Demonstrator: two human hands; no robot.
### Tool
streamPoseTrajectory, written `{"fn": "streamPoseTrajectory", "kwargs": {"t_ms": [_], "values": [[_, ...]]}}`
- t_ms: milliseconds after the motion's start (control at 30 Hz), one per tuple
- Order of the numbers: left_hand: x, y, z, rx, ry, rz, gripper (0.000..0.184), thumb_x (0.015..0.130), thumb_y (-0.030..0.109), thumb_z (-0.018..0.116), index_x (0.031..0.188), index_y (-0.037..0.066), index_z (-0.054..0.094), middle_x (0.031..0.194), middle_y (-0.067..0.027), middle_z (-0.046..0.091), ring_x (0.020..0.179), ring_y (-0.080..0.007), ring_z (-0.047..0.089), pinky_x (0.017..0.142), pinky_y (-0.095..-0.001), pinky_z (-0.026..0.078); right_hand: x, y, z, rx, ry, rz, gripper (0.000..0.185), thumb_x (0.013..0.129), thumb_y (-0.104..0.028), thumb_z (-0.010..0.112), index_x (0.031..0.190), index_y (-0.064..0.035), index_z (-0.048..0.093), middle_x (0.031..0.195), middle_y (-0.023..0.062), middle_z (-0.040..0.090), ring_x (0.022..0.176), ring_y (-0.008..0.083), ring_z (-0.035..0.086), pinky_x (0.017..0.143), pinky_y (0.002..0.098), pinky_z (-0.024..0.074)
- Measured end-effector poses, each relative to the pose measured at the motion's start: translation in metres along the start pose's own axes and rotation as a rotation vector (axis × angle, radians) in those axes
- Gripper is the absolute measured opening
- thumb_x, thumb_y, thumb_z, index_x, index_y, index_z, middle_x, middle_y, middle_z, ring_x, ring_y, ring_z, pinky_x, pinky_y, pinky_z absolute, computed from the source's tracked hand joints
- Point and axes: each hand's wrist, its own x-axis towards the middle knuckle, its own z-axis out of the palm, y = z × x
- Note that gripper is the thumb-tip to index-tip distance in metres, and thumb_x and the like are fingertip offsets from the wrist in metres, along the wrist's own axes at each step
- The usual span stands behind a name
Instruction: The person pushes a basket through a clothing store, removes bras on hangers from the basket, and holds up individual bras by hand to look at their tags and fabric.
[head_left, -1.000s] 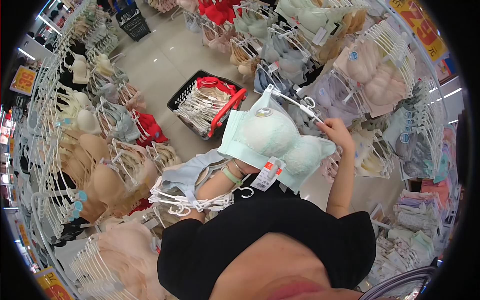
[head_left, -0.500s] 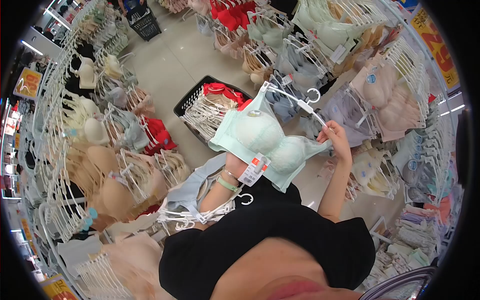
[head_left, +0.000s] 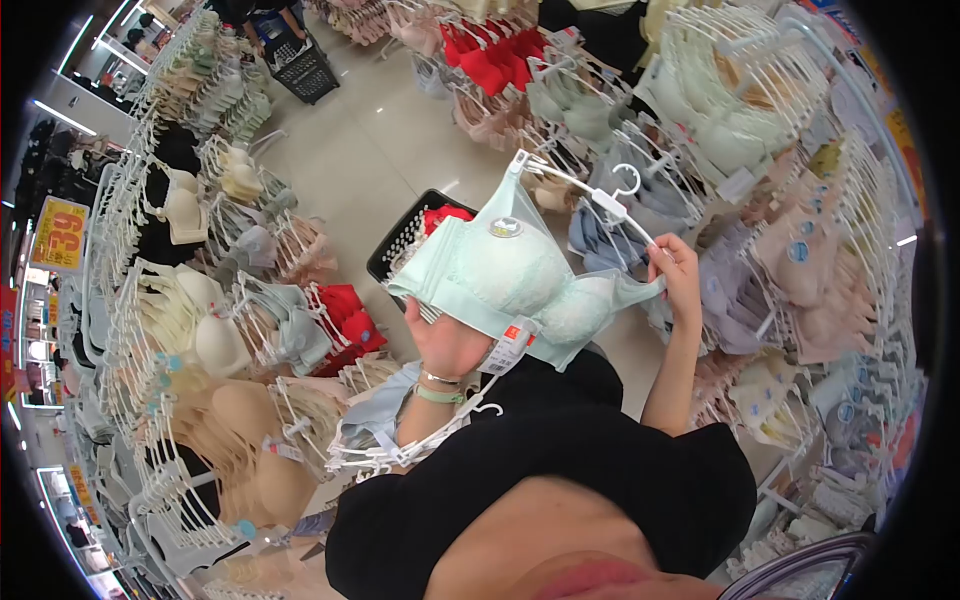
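A mint-green lace bra hangs from a white plastic hanger in front of me. My right hand is closed on the hanger's right end, by the strap. At the bra's lower left edge, my left hand has its palm showing and one digit stretched out; the other fingers are partly hidden behind the band. A white and orange price tag dangles beside that palm. Over my left forearm hang several white hangers with a light blue-grey bra.
Behind the mint bra, a black basket on the floor holds red garments and hangers. Racks of beige bras stand left, with more bra racks right. Down the aisle, a person's hands are at another black basket.
My left hand has come out from behind the bra to its lower left edge, showing the palm. The view has shifted, and the bra now covers more of the floor basket.
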Motion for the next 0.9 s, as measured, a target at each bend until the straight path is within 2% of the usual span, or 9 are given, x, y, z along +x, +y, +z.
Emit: {"fn": "streamPoseTrajectory", "kwargs": {"t_ms": [133, 167, 200, 267, 300, 500, 733, 800, 900], "values": [[0.020, 0.036, -0.006, 0.189, 0.016, 0.098, 0.097, 0.071, 0.076, 0.032, 0.141, 0.012, 0.013, 0.147, -0.0075, 0.013, 0.134, -0.0297, 0.014, 0.108, -0.0482, 0.008, 0.057, -0.005, 0.033, 0.101, -0.112, -0.055, 0.014, 0.088, -0.018, 0.050, 0.084, -0.0050, 0.053, 0.054, 0.0026, 0.056, 0.037, 0.0017, 0.037, 0.033, 0.0157, 0.0241], [0.025, 0.046, -0.015, 0.185, -0.091, 0.144, 0.084, 0.079, 0.063, 0.040, 0.140, 0.010, 0.016, 0.145, -0.0086, 0.019, 0.132, -0.0291, 0.019, 0.107, -0.0486, 0.014, 0.069, -0.011, 0.044, 0.103, -0.129, -0.057, 0.014, 0.088, -0.018, 0.050, 0.084, -0.0050, 0.053, 0.054, 0.0026, 0.056, 0.037, 0.0017, 0.037, 0.033, 0.0157, 0.0241], [0.031, 0.050, -0.021, 0.184, -0.082, 0.165, 0.084, 0.079, 0.063, 0.040, 0.140, 0.010, 0.016, 0.145, -0.0086, 0.019, 0.132, -0.0291, 0.019, 0.107, -0.0486, 0.014, 0.079, -0.018, 0.052, 0.097, -0.150, -0.095, 0.014, 0.088, -0.018, 0.050, 0.084, -0.0052, 0.052, 0.055, 0.0039, 0.057, 0.037, 0.0017, 0.037, 0.033, 0.0155, 0.0242], [0.042, 0.055, -0.031, 0.528, 0.362, 0.240, 0.062, 0.089, 0.035, 0.047, 0.138, 0.008, 0.021, 0.141, -0.0098, 0.027, 0.129, -0.0275, 0.027, 0.104, -0.0482, 0.024, 0.104, -0.028, 0.064, 0.089, -0.193, -0.133, 0.013, 0.088, -0.018, 0.050, 0.085, -0.0054, 0.051, 0.056, 0.0051, 0.058, 0.037, 0.0017, 0.037, 0.033, 0.0154, 0.0243], [0.053, 0.060, -0.022, 0.333, 0.469, 0.318, 0.048, 0.089, 0.006, 0.049, 0.133, 0.004, 0.029, 0.133, -0.0096, 0.038, 0.121, -0.0236, 0.038, 0.100, -0.0410, 0.032, 0.118, -0.032, 0.070, 0.079, -0.222, -0.126, 0.013, 0.088, -0.018, 0.050, 0.084, -0.0056, 0.051, 0.056, 0.0055, 0.058, 0.037, 0.0018, 0.037, 0.033, 0.0154, 0.0243], [0.074, 0.079, -0.037, 0.544, 0.622, 0.601, 0.044, 0.089, 0.006, 0.049, 0.129, -0.001, 0.033, 0.128, -0.0127, 0.043, 0.118, -0.0235, 0.042, 0.099, -0.0364, 0.034, 0.174, -0.047, 0.100, 0.028, -0.380, -0.148, 0.013, 0.087, -0.019, 0.052, 0.084, -0.0057, 0.052, 0.055, 0.0030, 0.056, 0.039, 0.0019, 0.040, 0.034, 0.0154, 0.0249], [0.071, 0.083, -0.044, 0.614, 0.752, 0.734, 0.044, 0.082, -0.002, 0.048, 0.125, -0.003, 0.038, 0.124, -0.0127, 0.047, 0.113, -0.0224, 0.046, 0.096, -0.0345, 0.036, 0.194, -0.041, 0.122, 0.011, -0.451, -0.137, 0.012, 0.085, -0.016, 0.054, 0.083, -0.0042, 0.054, 0.057, -0.0004, 0.055, 0.047, 0.0018, 0.046, 0.037, 0.0159, 0.0271], [0.074, 0.084, -0.049, 0.557, 0.868, 0.800, 0.043, 0.079, -0.005, 0.045, 0.121, -0.004, 0.042, 0.119, -0.0131, 0.050, 0.110, -0.0216, 0.048, 0.095, -0.0332, 0.037, 0.199, -0.041, 0.123, 0.049, -0.493, -0.123, 0.012, 0.085, -0.015, 0.054, 0.083, -0.0036, 0.054, 0.058, -0.0007, 0.055, 0.048, 0.0023, 0.047, 0.040, 0.0162, 0.0292], [0.077, 0.081, -0.057, 0.632, 0.925, 0.809, 0.041, 0.078, -0.003, 0.041, 0.119, -0.004, 0.044, 0.116, -0.0112, 0.052, 0.106, -0.0212, 0.050, 0.092, -0.0336, 0.039, 0.203, -0.032, 0.128, 0.109, -0.556, -0.179, 0.012, 0.086, -0.015, 0.054, 0.082, -0.0031, 0.054, 0.058, -0.0009, 0.055, 0.049, 0.0030, 0.047, 0.043, 0.0173, 0.0309]]}}
